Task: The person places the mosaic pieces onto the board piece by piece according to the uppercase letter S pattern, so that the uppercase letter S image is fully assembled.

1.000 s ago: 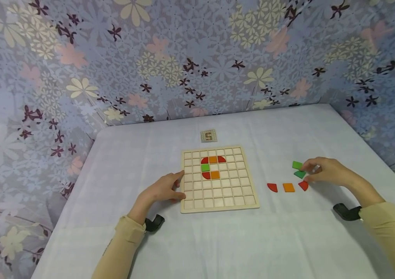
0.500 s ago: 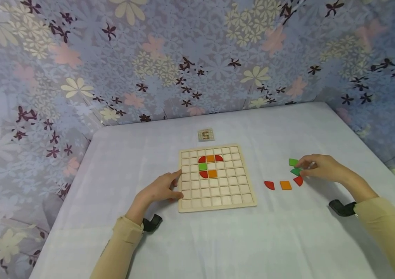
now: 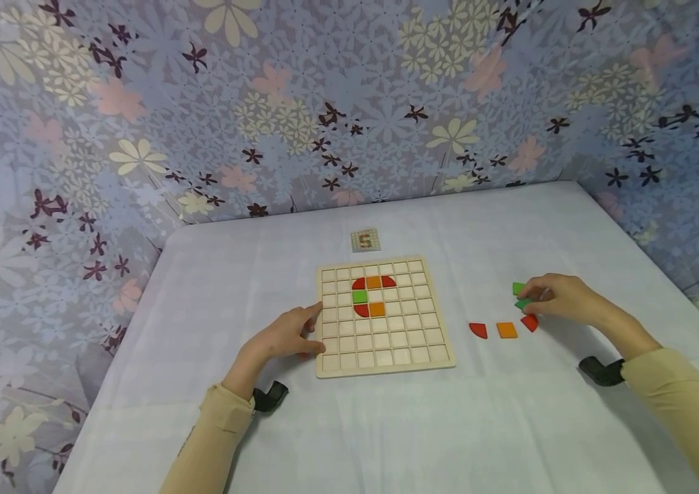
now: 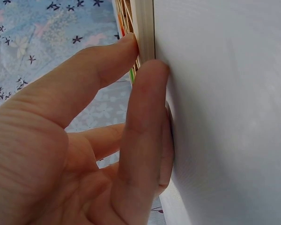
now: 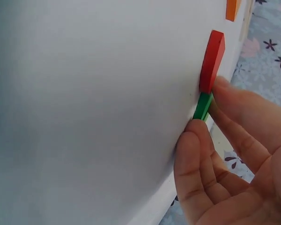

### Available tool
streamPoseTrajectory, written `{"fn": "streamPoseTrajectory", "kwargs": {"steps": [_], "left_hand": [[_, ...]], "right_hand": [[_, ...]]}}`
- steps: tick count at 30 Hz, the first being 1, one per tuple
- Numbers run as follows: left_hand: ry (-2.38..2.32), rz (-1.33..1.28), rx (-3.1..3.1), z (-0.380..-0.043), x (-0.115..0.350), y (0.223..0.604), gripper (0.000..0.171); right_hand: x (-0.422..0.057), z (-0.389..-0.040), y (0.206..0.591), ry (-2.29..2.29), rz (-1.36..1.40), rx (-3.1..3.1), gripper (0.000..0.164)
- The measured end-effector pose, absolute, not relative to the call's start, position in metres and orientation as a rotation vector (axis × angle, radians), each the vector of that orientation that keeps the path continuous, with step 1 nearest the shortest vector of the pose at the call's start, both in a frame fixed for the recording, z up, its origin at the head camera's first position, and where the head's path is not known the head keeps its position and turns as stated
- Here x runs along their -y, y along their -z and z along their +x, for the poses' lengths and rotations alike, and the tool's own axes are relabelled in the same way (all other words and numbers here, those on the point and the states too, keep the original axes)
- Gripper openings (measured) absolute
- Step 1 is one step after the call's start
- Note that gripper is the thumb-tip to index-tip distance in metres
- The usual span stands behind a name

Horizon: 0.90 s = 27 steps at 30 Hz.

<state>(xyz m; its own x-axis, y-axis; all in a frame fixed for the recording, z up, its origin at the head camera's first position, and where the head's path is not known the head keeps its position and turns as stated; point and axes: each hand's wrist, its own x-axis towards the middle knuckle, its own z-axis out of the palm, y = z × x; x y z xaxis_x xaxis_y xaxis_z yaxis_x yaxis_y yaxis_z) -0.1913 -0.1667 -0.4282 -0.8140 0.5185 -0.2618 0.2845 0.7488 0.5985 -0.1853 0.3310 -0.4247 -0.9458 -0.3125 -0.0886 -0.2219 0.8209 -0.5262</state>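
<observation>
In the head view my left hand touches the left edge of a wooden grid board. Its thumb and forefinger lie along that edge. Right of the board, my right hand pinches a small dark green tile, mostly covered by fingers; in the right wrist view a sliver of this green tile shows between them. A red quarter-round tile lies by the right thumb, and a light green tile sits partly under the fingers. On the board are red, orange and light green tiles.
An orange square tile and another red quarter-round tile lie between board and right hand. Behind the board is a small card with an S-like figure or 5 on a grid. A flowered cloth rises behind the white-covered table.
My right hand has moved left and closed its fingertips over the dark green tile, covering more of it. My left hand stays at the board's edge. The head view has shifted slightly.
</observation>
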Motion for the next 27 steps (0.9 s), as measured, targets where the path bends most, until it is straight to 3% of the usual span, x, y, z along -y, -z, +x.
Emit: {"fn": "streamPoseTrajectory", "kwargs": {"steps": [8,17,27], "left_hand": [[-0.763,0.599,-2.540,-0.191,0.166,0.427,0.084],[-0.766,0.604,-2.538,-0.191,0.165,0.426,0.084],[-0.776,0.631,-2.539,-0.190,0.166,0.426,0.083]], "right_hand": [[-0.327,-0.186,0.424,0.775,-0.429,-2.835,0.031],[-0.327,-0.187,0.425,0.762,-0.433,-2.866,0.025],[-0.301,-0.198,0.390,0.906,-0.424,-2.989,0.029]]}}
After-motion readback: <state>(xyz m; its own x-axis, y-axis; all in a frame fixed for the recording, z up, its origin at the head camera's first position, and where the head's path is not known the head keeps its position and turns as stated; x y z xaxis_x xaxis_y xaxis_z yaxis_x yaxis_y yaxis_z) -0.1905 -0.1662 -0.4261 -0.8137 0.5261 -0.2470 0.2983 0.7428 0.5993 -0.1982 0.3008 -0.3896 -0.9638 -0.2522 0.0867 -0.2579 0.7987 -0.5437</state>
